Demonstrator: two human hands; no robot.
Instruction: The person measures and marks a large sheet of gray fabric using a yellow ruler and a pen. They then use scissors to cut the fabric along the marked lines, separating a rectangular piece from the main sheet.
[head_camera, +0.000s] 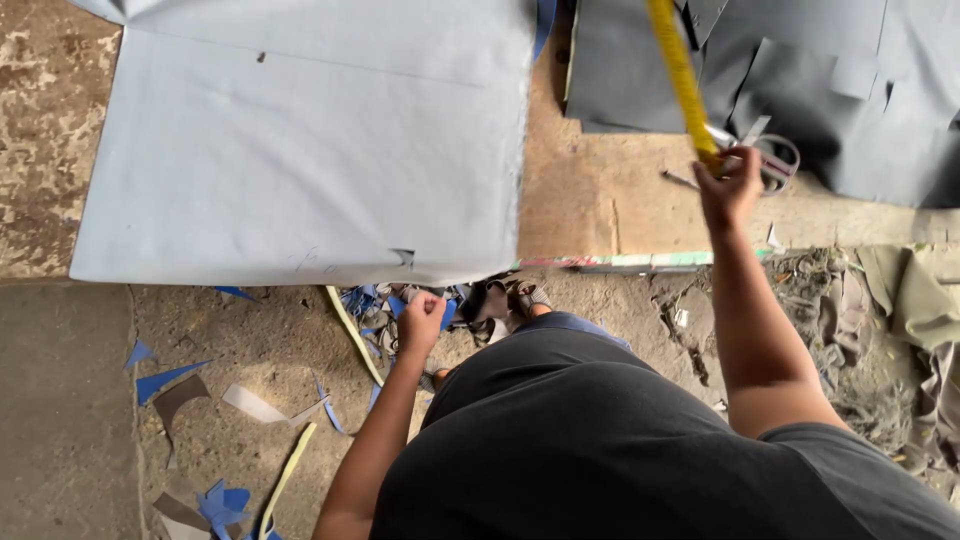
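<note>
Right hand (728, 185) raised over the table edge (640, 262), fist closed on yellow measuring tape (680, 75). Left hand (421, 322) low, curled, possibly pinching the tape's other end. Pale fabric sheet (310, 150) overhangs the edge; scissors (770, 160) just beside right hand.

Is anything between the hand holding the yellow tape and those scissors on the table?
Nothing visible. The right hand grips the yellow tape, and the scissors lie right beside it on the table, partly hidden behind the hand.

Right hand (728, 190) raised forward, fingers closed in grip; left hand (421, 322) lowered, fist curled.
</note>
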